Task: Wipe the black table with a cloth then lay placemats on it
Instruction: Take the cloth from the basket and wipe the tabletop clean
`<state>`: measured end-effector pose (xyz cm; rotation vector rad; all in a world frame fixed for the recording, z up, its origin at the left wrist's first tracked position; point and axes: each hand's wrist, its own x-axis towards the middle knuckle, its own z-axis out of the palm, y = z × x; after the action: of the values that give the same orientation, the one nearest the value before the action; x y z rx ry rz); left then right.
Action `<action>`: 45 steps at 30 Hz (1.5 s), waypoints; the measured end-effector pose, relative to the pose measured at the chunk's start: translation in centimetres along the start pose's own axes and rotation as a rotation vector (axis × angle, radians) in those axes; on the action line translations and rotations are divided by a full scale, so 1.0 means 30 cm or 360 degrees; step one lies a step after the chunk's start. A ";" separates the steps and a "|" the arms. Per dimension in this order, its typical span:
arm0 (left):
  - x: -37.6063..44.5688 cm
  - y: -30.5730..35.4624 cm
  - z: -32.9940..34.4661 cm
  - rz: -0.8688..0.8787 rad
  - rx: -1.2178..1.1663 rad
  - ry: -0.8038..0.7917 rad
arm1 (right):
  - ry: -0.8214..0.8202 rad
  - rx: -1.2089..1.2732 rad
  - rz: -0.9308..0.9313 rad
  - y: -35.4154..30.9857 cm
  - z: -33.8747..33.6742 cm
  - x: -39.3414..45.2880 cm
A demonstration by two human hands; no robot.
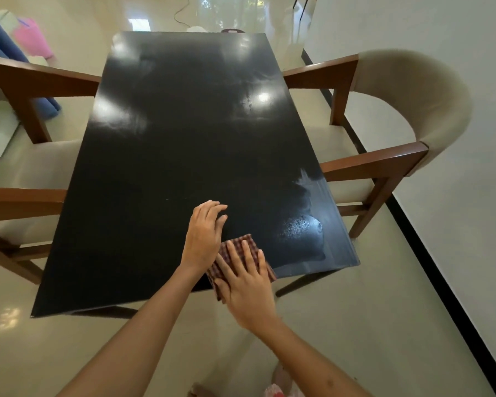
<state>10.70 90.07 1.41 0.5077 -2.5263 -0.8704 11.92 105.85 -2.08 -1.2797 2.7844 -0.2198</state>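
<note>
Checked red-and-white fabric showed under the right hand point(246, 285), whose grip was not closed at all: the palm lay flat and the fingers spread, pressing the cloth point(241, 253) down onto the near edge of the tabletop point(169, 156), toward its right corner. The left hand point(204, 236) rested just beside it, fingers extended and loose, holding nothing, its fingertips on the bare black surface.

The cloth looked folded into a small pad, soft and slightly bunched at its near end, where a bit hung off the edge.

Judging from the surface, the wiping was under way and far from finished. A damp, textured patch point(301, 230) and pale smears lay right of the cloth near the right corner, which suggested that only this part had been covered. The middle and far end showed cloudy glare that could be streaks or reflected light; I could not tell which.

No placemats were in view, so that step seemed wholly left to do. Wooden chairs point(384, 138) with cream upholstery stood at both long sides.
</note>
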 end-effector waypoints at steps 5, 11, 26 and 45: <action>0.001 0.099 0.085 0.0119 -0.0011 -0.0024 | 0.0096 0.0037 0.0382 0.301 -0.016 -0.087; -0.049 0.203 0.208 0.0345 0.0086 -0.0081 | -0.0035 0.0028 0.0546 0.517 -0.074 -0.060; 0.108 0.236 0.298 0.0099 0.0183 0.0077 | -0.0205 0.0134 0.0517 0.751 -0.174 0.652; 0.046 0.328 0.279 0.0359 0.0102 -0.0141 | -0.0136 0.0024 0.1042 0.582 -0.128 0.006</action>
<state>3.42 100.80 2.13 0.2013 -2.6347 -0.7446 -1.74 117.32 -1.04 -0.3125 2.9277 -0.1349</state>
